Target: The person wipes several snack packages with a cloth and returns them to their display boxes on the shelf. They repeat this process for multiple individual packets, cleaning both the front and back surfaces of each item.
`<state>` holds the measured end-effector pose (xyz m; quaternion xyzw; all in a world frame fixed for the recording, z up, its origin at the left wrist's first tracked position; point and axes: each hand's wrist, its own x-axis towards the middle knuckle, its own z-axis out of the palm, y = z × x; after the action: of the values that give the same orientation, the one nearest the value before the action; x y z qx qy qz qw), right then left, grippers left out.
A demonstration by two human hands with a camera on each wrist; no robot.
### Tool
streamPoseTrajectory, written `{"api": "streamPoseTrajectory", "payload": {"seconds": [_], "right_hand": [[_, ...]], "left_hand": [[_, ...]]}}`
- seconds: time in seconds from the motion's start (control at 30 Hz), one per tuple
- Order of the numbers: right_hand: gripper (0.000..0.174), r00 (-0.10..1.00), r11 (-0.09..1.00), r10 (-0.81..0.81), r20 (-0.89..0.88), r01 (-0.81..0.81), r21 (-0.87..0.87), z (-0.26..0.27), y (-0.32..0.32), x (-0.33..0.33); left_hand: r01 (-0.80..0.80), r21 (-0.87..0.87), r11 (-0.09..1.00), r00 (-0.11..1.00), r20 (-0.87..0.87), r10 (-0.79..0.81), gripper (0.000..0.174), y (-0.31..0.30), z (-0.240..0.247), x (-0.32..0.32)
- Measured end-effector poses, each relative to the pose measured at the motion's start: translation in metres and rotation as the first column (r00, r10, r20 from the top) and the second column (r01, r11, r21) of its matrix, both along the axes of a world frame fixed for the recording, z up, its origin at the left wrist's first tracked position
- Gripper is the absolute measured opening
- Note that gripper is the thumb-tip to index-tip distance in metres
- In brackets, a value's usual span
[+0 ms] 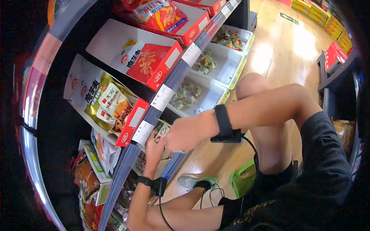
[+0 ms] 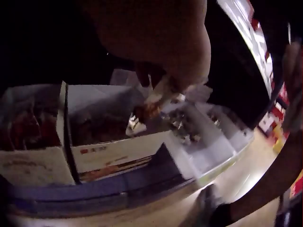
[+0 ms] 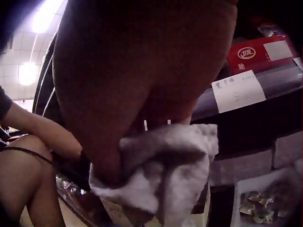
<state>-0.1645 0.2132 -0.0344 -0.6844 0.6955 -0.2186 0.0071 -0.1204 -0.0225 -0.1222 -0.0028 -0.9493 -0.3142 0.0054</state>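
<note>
My left hand (image 1: 154, 150) is low at the shelf front, beneath the price labels. In the left wrist view its fingers (image 2: 189, 71) pinch a small snack packet (image 2: 152, 109) with brownish contents and a shiny end, above a white box (image 2: 113, 150). My right hand (image 1: 189, 133) is close beside the left one in the head view. The right wrist view shows it gripping a bunched white cloth (image 3: 175, 165), which hangs in folds from the fingers and covers the fingertips.
White bins (image 1: 221, 73) with small wrapped snacks line the lower shelf. Red display boxes (image 1: 162, 73) with snack bags stand on the shelf above, behind a rail with price labels (image 1: 162, 98). A green bag (image 1: 243, 179) sits on the wooden floor near the person's legs.
</note>
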Motion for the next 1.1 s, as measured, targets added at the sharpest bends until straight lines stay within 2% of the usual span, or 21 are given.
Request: {"api": "streamPoseTrajectory", "payload": {"seconds": [0.03,0.1,0.13,0.17,0.23,0.27,0.3,0.37,0.4,0.5,0.6,0.67,0.7,0.77,0.83,0.87,0.9,0.97,1.0,1.1], "right_hand": [[0.016,0.999,0.998,-0.052,-0.007,0.051,-0.042,-0.002,0.001,-0.006],[0.018,0.990,0.990,-0.136,-0.029,0.137,0.024,0.009,0.007,-0.022],[0.019,0.983,0.982,-0.177,-0.042,0.179,0.059,0.014,0.009,-0.027],[0.019,0.980,0.980,-0.198,-0.026,0.198,0.029,0.018,0.010,-0.030],[0.020,0.973,0.972,-0.232,-0.001,0.231,-0.031,0.027,0.010,-0.034],[0.023,0.969,0.969,-0.212,0.127,0.225,-0.100,0.033,0.009,-0.031],[0.024,0.968,0.957,-0.207,0.142,0.230,-0.179,0.037,0.008,-0.027],[0.028,0.966,0.914,-0.185,0.183,0.237,-0.330,0.043,0.006,-0.018],[0.031,0.965,0.916,-0.192,0.179,0.241,-0.321,0.049,0.005,-0.015],[0.036,0.959,0.853,-0.173,0.223,0.259,-0.453,0.057,-0.002,-0.013],[0.039,0.988,0.805,-0.086,0.128,0.145,-0.576,0.057,-0.011,-0.001],[0.035,1.000,0.831,-0.002,0.017,0.011,-0.556,0.059,-0.017,0.009],[0.033,0.998,0.841,0.044,-0.036,-0.057,-0.538,0.060,-0.020,0.013],[0.033,0.998,0.854,0.052,-0.018,-0.054,-0.518,0.059,-0.026,0.015],[0.034,0.999,0.836,0.046,0.006,-0.036,-0.547,0.063,-0.030,0.012],[0.032,1.000,0.826,-0.016,-0.012,0.006,-0.564,0.065,-0.033,0.004],[0.031,0.995,0.769,-0.102,0.003,0.081,-0.634,0.068,-0.035,-0.004],[0.028,0.970,0.711,-0.185,0.160,0.245,-0.659,0.081,-0.030,-0.022],[0.027,0.969,0.694,-0.195,0.149,0.244,-0.677,0.080,-0.029,-0.021],[0.024,0.967,0.651,-0.235,0.096,0.230,-0.724,0.074,-0.027,-0.009]], "left_hand": [[-0.003,0.056,0.998,1.000,-0.009,0.004,0.028,0.007,0.003,0.003],[-0.003,0.169,0.986,1.000,-0.023,0.007,0.024,0.039,0.040,0.013],[-0.110,0.313,0.943,0.985,0.164,0.061,0.025,0.049,0.052,0.017],[-0.182,0.524,0.832,0.975,0.204,0.085,0.026,0.055,0.061,0.023],[-0.295,0.838,0.460,0.954,0.281,0.100,0.027,0.068,0.081,0.034],[-0.325,0.898,0.298,0.945,0.295,0.140,0.032,0.077,0.099,0.039],[-0.280,0.936,0.213,0.950,0.238,0.205,0.031,0.080,0.106,0.040],[-0.156,0.962,0.224,0.958,0.092,0.272,0.031,0.081,0.123,0.046],[-0.114,0.966,0.233,0.955,0.042,0.294,0.030,0.082,0.131,0.045],[-0.027,0.975,0.220,0.948,-0.045,0.314,0.027,0.072,0.135,0.037],[-0.074,0.922,0.380,0.842,-0.147,0.519,0.022,0.069,0.134,0.025],[-0.072,0.829,0.554,0.842,-0.247,0.480,0.023,0.053,0.137,0.016],[-0.084,0.956,0.280,0.891,-0.053,0.450,0.026,0.044,0.139,0.011],[-0.120,0.976,0.183,0.911,0.035,0.410,0.027,0.035,0.146,0.011],[-0.049,0.772,0.634,0.805,-0.345,0.482,0.025,0.034,0.126,0.010],[-0.060,0.901,0.429,0.837,-0.189,0.514,0.023,0.044,0.132,0.012],[-0.086,0.978,0.187,0.846,-0.027,0.532,0.021,0.054,0.137,0.014],[-0.051,0.942,0.332,0.874,-0.118,0.471,0.020,0.069,0.145,0.018],[-0.074,0.946,0.315,0.901,-0.073,0.429,0.019,0.065,0.148,0.015],[-0.069,0.979,0.190,0.880,-0.030,0.474,0.018,0.060,0.163,0.012]]}}
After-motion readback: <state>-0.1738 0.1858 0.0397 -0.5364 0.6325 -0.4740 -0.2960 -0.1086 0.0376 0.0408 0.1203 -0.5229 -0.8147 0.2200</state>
